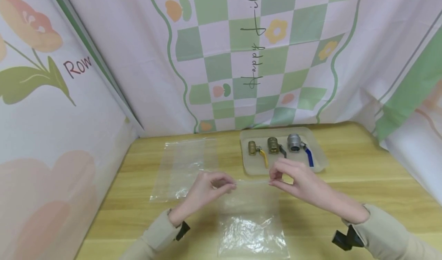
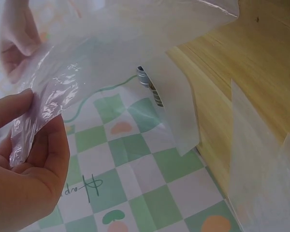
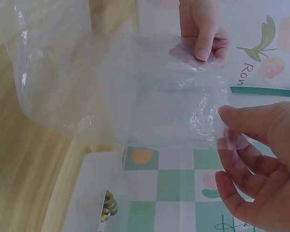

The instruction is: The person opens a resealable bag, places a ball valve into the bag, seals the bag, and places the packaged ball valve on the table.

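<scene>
At lower centre, your left hand (image 1: 205, 189) and right hand (image 1: 298, 177) pinch the bag (image 1: 250, 229) by its top edge, apparently to open it; next, likely, part its lips

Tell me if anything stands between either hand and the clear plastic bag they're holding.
Nothing visible does: the left hand and right hand pinch the clear rectangular plastic bag directly by its far edge.

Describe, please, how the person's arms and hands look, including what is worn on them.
The left hand and right hand are ungloved, with no rings visible. Beige long sleeves end near the wrists, and a small black device shows at each wrist.
</scene>
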Demonstrator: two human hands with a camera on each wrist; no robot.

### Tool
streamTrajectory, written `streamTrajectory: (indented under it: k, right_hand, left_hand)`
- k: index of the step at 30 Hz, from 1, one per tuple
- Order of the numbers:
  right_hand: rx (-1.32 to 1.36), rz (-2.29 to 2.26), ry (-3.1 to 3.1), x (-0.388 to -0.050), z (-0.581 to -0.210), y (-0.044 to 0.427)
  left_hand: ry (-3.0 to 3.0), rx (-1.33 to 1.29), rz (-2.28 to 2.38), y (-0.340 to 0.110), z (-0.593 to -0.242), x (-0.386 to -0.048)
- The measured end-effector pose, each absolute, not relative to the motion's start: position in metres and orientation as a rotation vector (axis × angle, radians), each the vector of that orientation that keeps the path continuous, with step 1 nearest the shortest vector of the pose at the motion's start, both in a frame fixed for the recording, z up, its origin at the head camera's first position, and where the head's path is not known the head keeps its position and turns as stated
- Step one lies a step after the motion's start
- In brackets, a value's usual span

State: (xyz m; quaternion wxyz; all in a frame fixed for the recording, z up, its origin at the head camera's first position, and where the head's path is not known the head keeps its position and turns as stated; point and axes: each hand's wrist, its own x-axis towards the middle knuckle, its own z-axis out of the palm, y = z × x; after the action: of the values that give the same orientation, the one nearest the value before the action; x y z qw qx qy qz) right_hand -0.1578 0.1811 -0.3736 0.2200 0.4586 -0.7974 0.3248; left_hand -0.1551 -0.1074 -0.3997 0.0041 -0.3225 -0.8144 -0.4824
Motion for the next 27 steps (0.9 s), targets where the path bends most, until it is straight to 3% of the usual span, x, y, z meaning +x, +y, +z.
streamTrajectory:
  k: [27]
  right_hand:
    - [1.130, 0.377, -2.081, -0.1505, -0.3740, 0.1768]
  left_hand:
    - [-2.478, -1.084, -1.394, -0.1026, -0.3947, -0.1511]
